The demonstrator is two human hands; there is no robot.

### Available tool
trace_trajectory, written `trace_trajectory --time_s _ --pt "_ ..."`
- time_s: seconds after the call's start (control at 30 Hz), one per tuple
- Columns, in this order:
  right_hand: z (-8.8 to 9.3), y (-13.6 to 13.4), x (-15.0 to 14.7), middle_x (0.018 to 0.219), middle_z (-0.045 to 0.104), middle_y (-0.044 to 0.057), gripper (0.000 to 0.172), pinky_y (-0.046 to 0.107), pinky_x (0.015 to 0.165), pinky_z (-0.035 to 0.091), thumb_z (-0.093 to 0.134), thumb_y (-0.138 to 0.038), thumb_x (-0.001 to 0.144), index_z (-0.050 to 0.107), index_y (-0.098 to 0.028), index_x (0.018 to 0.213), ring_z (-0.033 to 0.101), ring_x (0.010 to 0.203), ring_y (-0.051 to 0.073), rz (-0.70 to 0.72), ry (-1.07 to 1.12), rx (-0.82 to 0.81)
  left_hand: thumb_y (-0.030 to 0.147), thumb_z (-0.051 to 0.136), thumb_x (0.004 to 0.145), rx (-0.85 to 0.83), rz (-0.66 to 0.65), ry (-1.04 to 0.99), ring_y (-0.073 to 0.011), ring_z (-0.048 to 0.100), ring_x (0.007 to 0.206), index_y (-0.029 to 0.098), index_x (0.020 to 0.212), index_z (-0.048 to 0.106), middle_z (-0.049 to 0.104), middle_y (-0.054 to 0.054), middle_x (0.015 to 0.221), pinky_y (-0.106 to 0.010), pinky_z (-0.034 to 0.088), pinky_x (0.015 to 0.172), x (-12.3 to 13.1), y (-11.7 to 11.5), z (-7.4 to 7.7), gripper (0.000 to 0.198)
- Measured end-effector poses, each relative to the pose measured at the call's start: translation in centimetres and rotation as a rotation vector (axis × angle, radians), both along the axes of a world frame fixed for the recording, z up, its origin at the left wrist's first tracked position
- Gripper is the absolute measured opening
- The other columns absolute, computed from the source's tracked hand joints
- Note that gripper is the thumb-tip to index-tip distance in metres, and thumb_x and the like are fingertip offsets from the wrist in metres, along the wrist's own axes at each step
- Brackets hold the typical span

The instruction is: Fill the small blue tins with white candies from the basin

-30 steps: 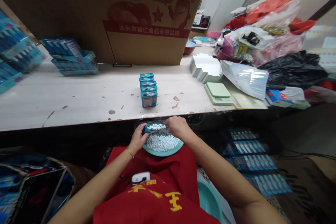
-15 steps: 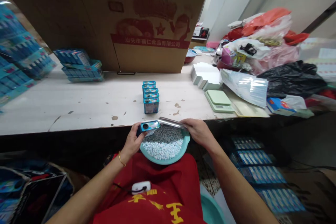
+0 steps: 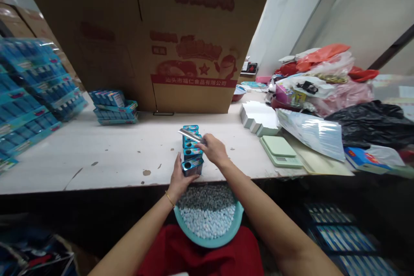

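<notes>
Tin (image 3: pixel 192 166) sits just below the middle of the frame, in your left hand (image 3: pixel 179 180), at the near edge of the table (image 3: pixel 97 151). Your fingers are curled shut around its sides, with the thumb on the left wall. That grip leaves the dark, open top free and tipped toward you. Whether its base rests on the table I cannot tell.

Your right hand (image 3: pixel 215 151) is closed in a pinch on a thin silver strip (image 3: pixel 190 135). It holds the strip flat and level above the row (image 3: pixel 191 141) of matching blue tins, which stands end to end behind the 1 you hold. Held by its right end, the strip clears the tin tops.

A teal basin (image 3: pixel 223 239) of pale pellets (image 3: pixel 207 213) lies in your lap at lower centre, right under both wrists. It probably sits there so that anything spilled drops back in.

The cardboard box (image 3: pixel 194 30) fills the upper centre. Its red band reads 汕头市福仁食品有限公司, with a star and figures printed above; the larger red characters higher up are too blurred to read. The print on the tins is too small to make out.

Blue packs (image 3: pixel 29 95) are stacked at the left. A green scale (image 3: pixel 277 145) lies right of centre, with plastic bags (image 3: pixel 323 77) heaped at the upper right.
</notes>
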State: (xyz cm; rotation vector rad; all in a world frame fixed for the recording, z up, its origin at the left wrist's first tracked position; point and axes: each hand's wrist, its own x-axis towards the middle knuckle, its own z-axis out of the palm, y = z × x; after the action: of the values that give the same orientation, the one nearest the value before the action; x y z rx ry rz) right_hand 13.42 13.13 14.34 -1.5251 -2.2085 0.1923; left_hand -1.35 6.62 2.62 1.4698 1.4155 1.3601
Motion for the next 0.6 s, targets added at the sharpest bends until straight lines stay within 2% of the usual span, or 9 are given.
trace_trajectory --time_s 0.07,0.13,0.2,0.27,0.43,0.6 --pt "0.4 3.3 -3.3 0.111 0.054 0.006 0.035 0.028 0.076 0.04 0.043 -0.044 0.082 0.047 -0.019 0.106 0.048 0.099 0.018 0.065 -0.123 0.051 0.03 0.075 0.052 -0.038 -0.083 -0.078 -0.0277 0.035 0.123 0.026 0.135 0.0 0.029 -0.013 0.138 -0.047 0.031 0.1 -0.1 0.9 0.1 0.112" --pt "0.2 6.0 -5.6 0.12 0.048 0.007 0.035 0.028 0.08 0.038 0.041 -0.04 0.084 0.044 -0.017 0.11 0.041 0.109 0.019 0.118 -0.227 0.034 0.028 0.074 0.054 -0.07 -0.146 -0.181 -0.0259 0.041 0.119 0.028 0.135 -0.008 0.034 -0.012 0.136 -0.044 0.034 0.098 -0.1 1.9 0.3 0.115" --pt "-0.4 7.9 -6.6 0.119 0.049 0.008 0.036 0.027 0.081 0.037 0.037 -0.04 0.086 0.044 -0.014 0.109 0.039 0.111 0.019 0.152 -0.292 -0.01 0.025 0.074 0.055 -0.1 -0.163 -0.27 -0.0253 0.043 0.118 0.03 0.135 -0.011 0.035 -0.01 0.136 -0.043 0.035 0.098 0.1 2.8 0.6 0.117" --pt "-1.1 9.1 -6.5 0.113 0.054 0.006 0.037 0.027 0.08 0.038 0.034 -0.042 0.087 0.046 -0.013 0.107 0.042 0.106 0.018 0.172 -0.314 -0.025 0.023 0.075 0.053 -0.115 -0.167 -0.34 -0.0253 0.04 0.12 0.031 0.135 -0.01 0.033 -0.008 0.138 -0.042 0.034 0.099 0.6 3.6 0.9 0.118" --pt "-2.0 12.0 -3.1 0.11 0.055 0.004 0.031 0.027 0.079 0.039 0.037 -0.038 0.087 0.044 -0.015 0.106 0.045 0.102 0.017 0.175 -0.323 0.007 0.017 0.076 0.051 -0.159 -0.241 -0.502 -0.0238 0.04 0.12 0.036 0.134 -0.009 0.034 -0.003 0.137 -0.042 0.028 0.103 3.5 7.0 1.3 0.121" --pt "-2.1 18.1 3.3 0.109 0.056 0.008 0.024 0.029 0.078 0.039 0.04 -0.025 0.085 0.046 -0.015 0.106 0.051 0.096 0.018 0.127 -0.339 -0.012 0.016 0.075 0.053 -0.158 -0.363 -0.537 -0.0238 0.037 0.122 0.034 0.133 -0.013 0.025 -0.005 0.142 -0.041 0.027 0.103 8.7 13.6 0.8 0.121"
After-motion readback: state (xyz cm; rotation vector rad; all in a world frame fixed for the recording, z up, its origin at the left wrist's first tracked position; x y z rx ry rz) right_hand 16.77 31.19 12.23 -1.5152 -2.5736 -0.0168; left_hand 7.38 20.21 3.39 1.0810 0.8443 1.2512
